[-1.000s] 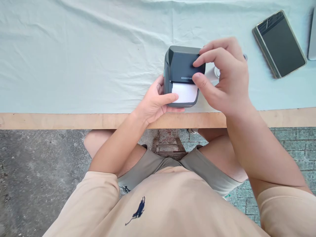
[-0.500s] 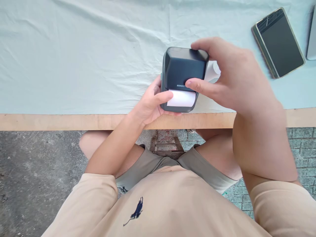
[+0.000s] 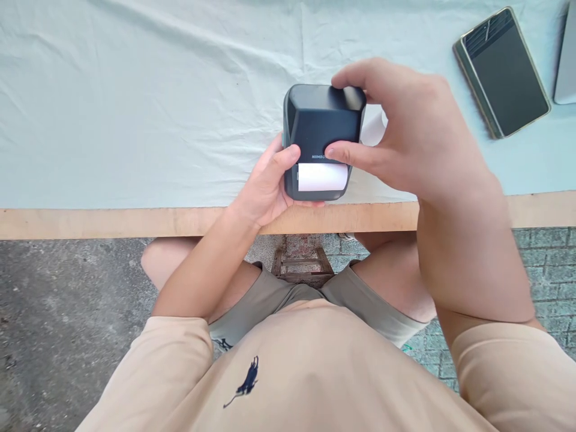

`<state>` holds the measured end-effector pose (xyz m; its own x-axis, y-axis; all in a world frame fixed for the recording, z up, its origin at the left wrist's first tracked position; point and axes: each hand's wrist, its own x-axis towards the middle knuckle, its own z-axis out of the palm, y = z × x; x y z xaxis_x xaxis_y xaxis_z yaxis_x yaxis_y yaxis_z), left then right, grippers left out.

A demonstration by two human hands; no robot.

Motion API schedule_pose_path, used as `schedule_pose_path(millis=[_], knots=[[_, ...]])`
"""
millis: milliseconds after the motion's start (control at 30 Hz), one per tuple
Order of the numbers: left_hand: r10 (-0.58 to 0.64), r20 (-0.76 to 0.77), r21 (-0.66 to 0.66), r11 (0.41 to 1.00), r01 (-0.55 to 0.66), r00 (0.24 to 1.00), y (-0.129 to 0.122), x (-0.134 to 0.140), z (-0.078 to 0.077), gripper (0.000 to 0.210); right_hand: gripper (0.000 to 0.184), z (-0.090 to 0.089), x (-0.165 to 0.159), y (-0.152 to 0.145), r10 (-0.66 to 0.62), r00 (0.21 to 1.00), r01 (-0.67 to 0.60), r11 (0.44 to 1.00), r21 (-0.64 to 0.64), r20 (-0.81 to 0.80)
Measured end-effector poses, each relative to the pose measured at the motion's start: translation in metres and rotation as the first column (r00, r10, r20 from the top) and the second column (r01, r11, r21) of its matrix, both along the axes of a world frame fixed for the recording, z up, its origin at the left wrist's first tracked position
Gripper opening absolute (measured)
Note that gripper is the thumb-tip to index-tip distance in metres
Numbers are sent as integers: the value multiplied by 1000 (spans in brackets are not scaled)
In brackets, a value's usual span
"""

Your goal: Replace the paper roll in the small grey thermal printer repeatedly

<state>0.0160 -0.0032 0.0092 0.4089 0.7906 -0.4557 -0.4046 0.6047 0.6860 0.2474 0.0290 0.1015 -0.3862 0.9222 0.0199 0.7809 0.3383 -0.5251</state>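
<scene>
A small black label printer [image 3: 330,123] is held over the table's front edge, its lid down. White label paper [image 3: 323,177] sticks out of the slot at its lower front. My left hand [image 3: 270,180] grips the printer from the left and below, the thumb lying on its left edge. My right hand [image 3: 396,132] clasps the upper right of the lid, with the thumb on the front by the lettering and the fingers over the top corner. Partly hidden behind my right hand is a white roll [image 3: 374,127].
At the right on the cloth-covered table [image 3: 135,120] lies a dark phone-like device [image 3: 504,72] on a thicker base or case. A grey flat object [image 3: 566,66] is cut off by the right edge. The table's bare wooden edge [image 3: 90,222] runs in front of me.
The printer and both hands have shifted slightly left in view. My left thumb has moved up from the label paper to the printer's left edge.
</scene>
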Motion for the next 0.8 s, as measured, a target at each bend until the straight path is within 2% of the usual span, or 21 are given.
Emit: schedule_pose_path(millis=[133,267,500,700,800], knots=[[-1,-31,-109,994,-3,1000,6,2,9,71,45,-2,4,2,22,996,-20,999,25,-82],[-31,-12,-85,996,30,999,9,0,9,68,41,-1,9,-1,30,991,-28,999,23,-132],[-14,54,-67,998,18,998,8,-3,5,66,51,1,11,-3,93,992,-86,993,82,-87],[-35,60,-53,998,38,998,9,-7,0,61,74,4,19,2,215,971,-211,976,47,-107],[-46,65,-48,998,49,997,10,-8,-4,63,60,1,18,1,152,983,-134,977,165,-106]])
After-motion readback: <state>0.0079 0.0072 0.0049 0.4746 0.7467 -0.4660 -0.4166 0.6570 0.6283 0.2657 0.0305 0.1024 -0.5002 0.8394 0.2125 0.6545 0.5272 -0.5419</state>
